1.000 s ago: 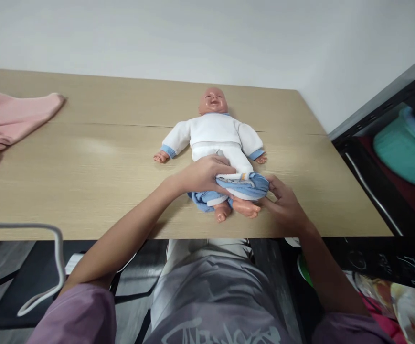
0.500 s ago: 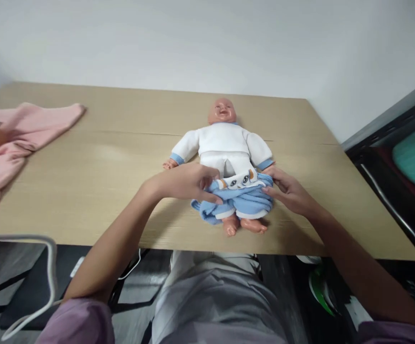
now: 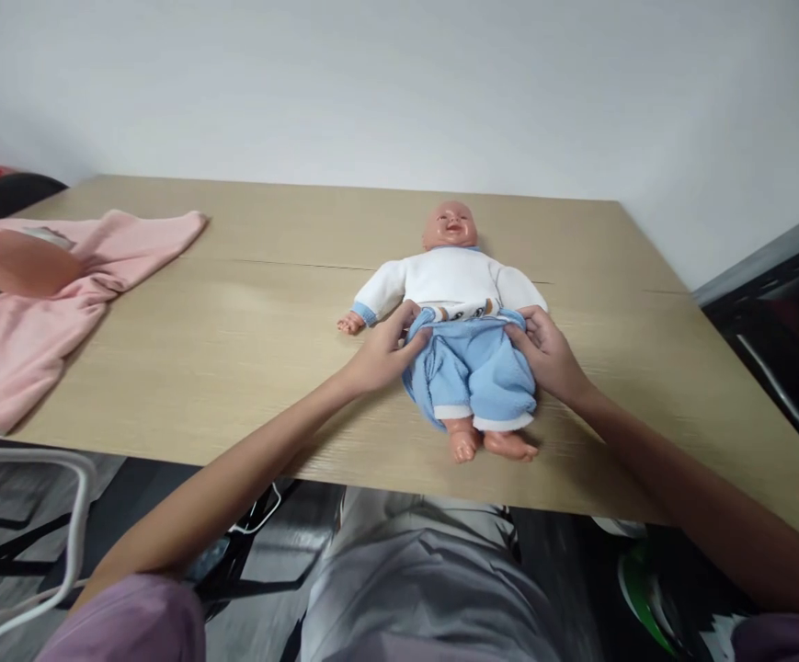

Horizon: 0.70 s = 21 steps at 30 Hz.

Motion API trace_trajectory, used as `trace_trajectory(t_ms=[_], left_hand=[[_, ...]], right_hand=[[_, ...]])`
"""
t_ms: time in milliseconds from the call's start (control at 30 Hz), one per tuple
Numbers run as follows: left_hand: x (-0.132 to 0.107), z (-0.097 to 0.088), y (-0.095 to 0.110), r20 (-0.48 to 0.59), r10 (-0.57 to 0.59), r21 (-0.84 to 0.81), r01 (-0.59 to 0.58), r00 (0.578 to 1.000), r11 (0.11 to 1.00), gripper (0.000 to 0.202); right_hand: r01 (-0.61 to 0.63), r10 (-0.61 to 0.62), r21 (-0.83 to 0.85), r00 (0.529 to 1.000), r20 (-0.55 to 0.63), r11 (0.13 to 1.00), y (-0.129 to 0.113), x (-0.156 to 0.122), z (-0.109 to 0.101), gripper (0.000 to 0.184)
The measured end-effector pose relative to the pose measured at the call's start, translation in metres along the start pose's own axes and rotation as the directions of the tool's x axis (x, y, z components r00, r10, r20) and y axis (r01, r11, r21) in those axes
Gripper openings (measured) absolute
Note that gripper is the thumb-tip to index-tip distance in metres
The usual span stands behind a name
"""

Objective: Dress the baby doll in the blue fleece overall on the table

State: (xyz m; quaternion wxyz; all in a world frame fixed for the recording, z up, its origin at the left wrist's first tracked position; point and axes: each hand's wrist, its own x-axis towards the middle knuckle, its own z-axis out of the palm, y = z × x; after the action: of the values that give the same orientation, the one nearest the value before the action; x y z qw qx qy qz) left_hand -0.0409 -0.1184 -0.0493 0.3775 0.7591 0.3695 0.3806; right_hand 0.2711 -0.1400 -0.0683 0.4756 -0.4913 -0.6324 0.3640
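Light-blue fabric trousers (image 3: 494, 372), on bald plastic doll (image 3: 450, 223), between left hand (image 3: 383, 353) and right hand (image 3: 554, 357); each pinched closed on waistband (image 3: 469, 313) side.

The widest free lane lay on the table (image 3: 268, 322) between the pink cloth (image 3: 143, 244) and the doll (image 3: 450, 276), with the left forearm (image 3: 289, 420) crossing its front. A second open strip ran right of the doll, crossed near the front by the right forearm (image 3: 654, 469); the rack (image 3: 778, 276) bounded that side. A narrow band separated the doll's head from the wall (image 3: 371, 101). The left hand (image 3: 385, 351) and right hand (image 3: 549, 354) obstructed both sides of the pants (image 3: 499, 377); access between them was open from above.
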Motion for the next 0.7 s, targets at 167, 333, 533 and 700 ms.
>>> trace_trajectory(t_ms=[167,333,533,700], left_hand=[[-0.007,0.009,-0.006,-0.138,0.007,-0.051,-0.015,0.99,0.999,0.029],[0.001,0.012,-0.026,-0.131,-0.109,-0.297,0.066,0.985,0.952,0.042],[0.017,0.01,-0.04,-0.167,-0.203,-0.373,0.129,0.965,0.919,0.057],[0.001,0.019,-0.037,-0.266,-0.176,-0.178,0.132,0.948,0.975,0.03]], right_hand=[[0.152,-0.167,-0.133,0.98,-0.106,0.979,0.005,0.006,0.008,0.039],[0.117,-0.139,-0.196,0.985,-0.104,0.974,0.004,0.006,0.011,0.033],[0.078,-0.093,-0.095,0.981,-0.168,0.992,0.016,0.022,0.02,0.04],[-0.201,0.23,0.146,0.948,-0.222,0.969,0.025,0.009,0.019,0.049]])
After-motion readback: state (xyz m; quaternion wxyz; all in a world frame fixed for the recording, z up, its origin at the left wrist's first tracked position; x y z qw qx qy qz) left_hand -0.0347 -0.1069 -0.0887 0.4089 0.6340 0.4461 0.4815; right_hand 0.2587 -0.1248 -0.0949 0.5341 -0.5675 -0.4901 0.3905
